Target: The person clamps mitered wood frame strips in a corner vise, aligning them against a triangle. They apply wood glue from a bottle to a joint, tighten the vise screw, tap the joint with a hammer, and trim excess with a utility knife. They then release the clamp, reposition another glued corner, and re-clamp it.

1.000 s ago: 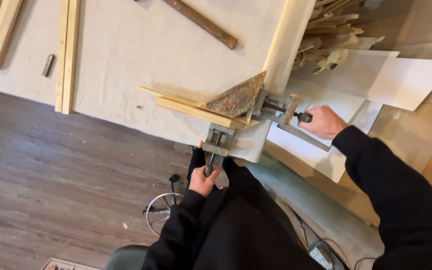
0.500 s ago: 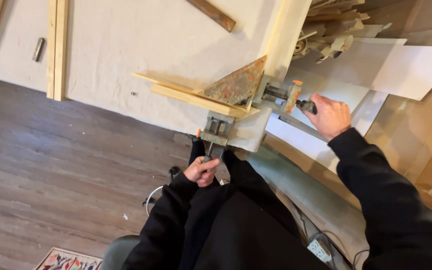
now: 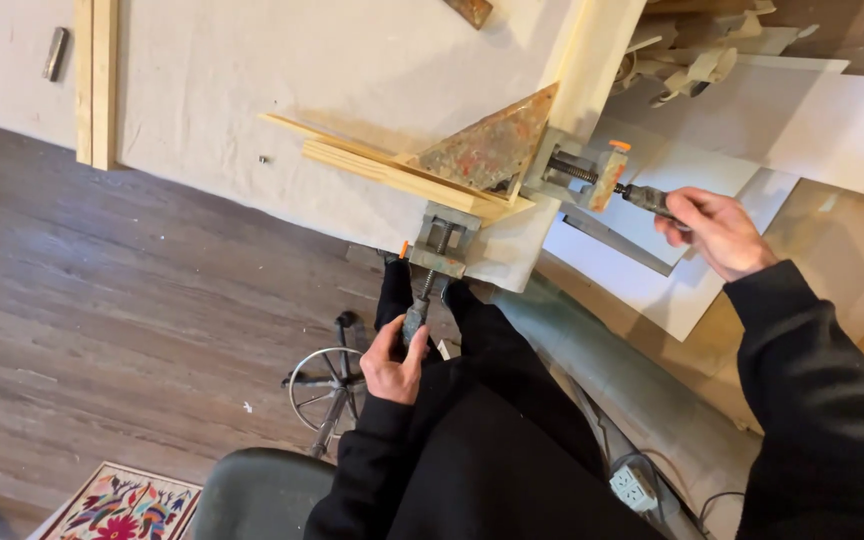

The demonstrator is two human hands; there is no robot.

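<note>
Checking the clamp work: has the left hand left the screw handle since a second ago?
No. The left hand still grips the handle below the corner clamp.

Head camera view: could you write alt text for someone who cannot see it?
Seen from above, a seated person's left hand and right hand each grip a screw handle of a corner clamp that holds two wooden strips at a table corner, above a wood floor.

A pale, cloth-covered worktop (image 3: 282, 90) carries two joined wooden strips (image 3: 397, 175) held in a paint-stained corner clamp (image 3: 487, 150) at its edge, a long wooden batten (image 3: 95, 80) and a small metal piece (image 3: 55, 53) farther off.
</note>
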